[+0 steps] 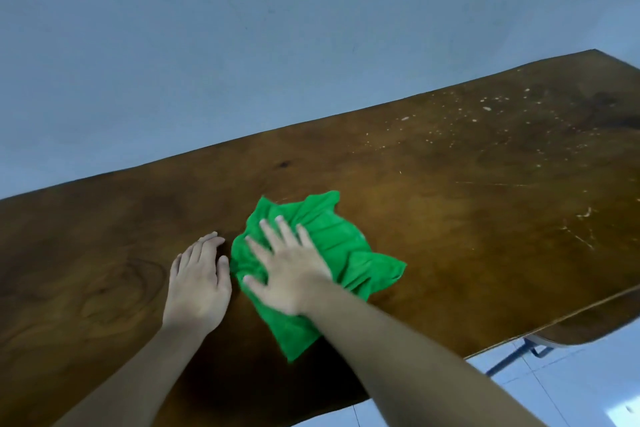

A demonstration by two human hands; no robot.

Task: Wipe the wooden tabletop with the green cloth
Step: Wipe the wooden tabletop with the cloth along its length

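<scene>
Wiping, near edge of the worktop [450,218].
My right hand [291,274] presses flat, fingers spread, on the green cloth [332,253]; left hand [197,284] flat, empty, just beside.

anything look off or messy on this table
Yes: pale specks and scratch marks dot the wooden tabletop toward its far right end, beyond the green cloth under the right hand.

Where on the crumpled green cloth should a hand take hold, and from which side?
Grip the green cloth at its raised, bunched middle, coming from above. It lies spread on the wooden tabletop, so the ridged folds give most to pinch. The right hand already presses flat there.
</scene>
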